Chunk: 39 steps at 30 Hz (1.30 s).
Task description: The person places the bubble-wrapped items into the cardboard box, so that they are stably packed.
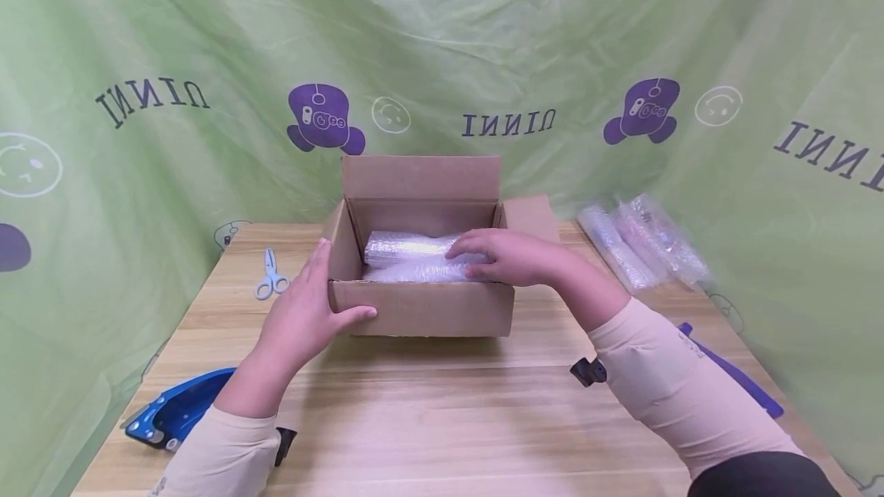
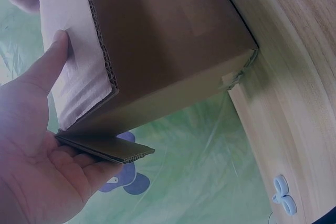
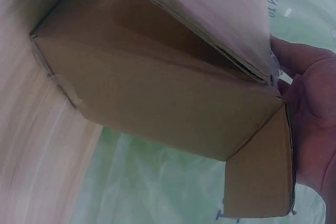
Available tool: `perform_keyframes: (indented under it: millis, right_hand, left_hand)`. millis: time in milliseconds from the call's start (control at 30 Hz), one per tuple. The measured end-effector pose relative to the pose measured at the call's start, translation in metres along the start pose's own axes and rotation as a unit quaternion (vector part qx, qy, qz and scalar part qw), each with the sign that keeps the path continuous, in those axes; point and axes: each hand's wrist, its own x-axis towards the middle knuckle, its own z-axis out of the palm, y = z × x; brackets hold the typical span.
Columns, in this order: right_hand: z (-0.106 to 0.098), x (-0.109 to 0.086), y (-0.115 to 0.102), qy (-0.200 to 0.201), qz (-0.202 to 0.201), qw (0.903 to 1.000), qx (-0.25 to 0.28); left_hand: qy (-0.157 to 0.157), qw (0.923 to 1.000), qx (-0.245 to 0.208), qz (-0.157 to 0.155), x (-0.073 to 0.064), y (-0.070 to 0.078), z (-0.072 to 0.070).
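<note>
An open cardboard box [image 1: 421, 310] stands mid-table with its flaps spread. Inside it lie bubble-wrapped bundles [image 1: 394, 248], the rear one rolled into a cylinder. My left hand [image 1: 304, 313] rests on the box's near left corner. Its thumb lies along the folded-down front flap [image 2: 79, 72], and its fingers reach behind the side flap [image 2: 107, 148]. My right hand [image 1: 518, 255] reaches over the box's right side, fingers spread and touching the bubble wrap. In the right wrist view, the flap [image 3: 226, 19] and box wall hide most of that hand's fingers.
Light blue scissors [image 1: 272, 274] lie left of the box. A blue plastic object [image 1: 183, 409] sits at the front left, partly behind the left forearm. Clear bubble-wrap packages [image 1: 642, 240] lie at the back right, and a long purple object [image 1: 739, 378] by the right sleeve. A green curtain [image 1: 442, 37] hangs behind.
</note>
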Motion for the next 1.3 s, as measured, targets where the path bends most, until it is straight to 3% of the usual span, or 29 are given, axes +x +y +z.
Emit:
perform_keyframes:
  millis: [433, 800, 967, 1100, 1200, 1300]
  right_hand:
    - [0.008, 0.000, 0.000, -0.014, -0.013, 0.9969, -0.077]
    - [0.004, -0.003, 0.002, -0.007, 0.019, 0.9994, -0.027]
    - [-0.005, -0.009, 0.004, 0.048, 0.028, 0.9982, 0.022]
    - [-0.023, -0.020, 0.010, 0.109, 0.047, 0.9913, 0.056]
    - [-0.037, -0.031, 0.020, 0.161, 0.079, 0.9813, 0.071]
    - [-0.050, -0.044, 0.034, 0.220, 0.116, 0.9647, 0.086]
  left_hand:
    - [0.000, 1.0000, -0.002, -0.001, 0.000, 0.002, 0.001]
    - [-0.003, 1.0000, -0.004, -0.002, 0.000, 0.004, 0.001]
    - [-0.008, 0.9999, -0.004, -0.006, 0.000, 0.003, 0.002]
    - [-0.006, 1.0000, -0.002, -0.007, 0.000, 0.002, 0.002]
    - [-0.004, 1.0000, -0.001, -0.007, 0.000, 0.001, 0.001]
    - [-0.004, 1.0000, 0.000, -0.007, 0.000, 0.002, -0.001]
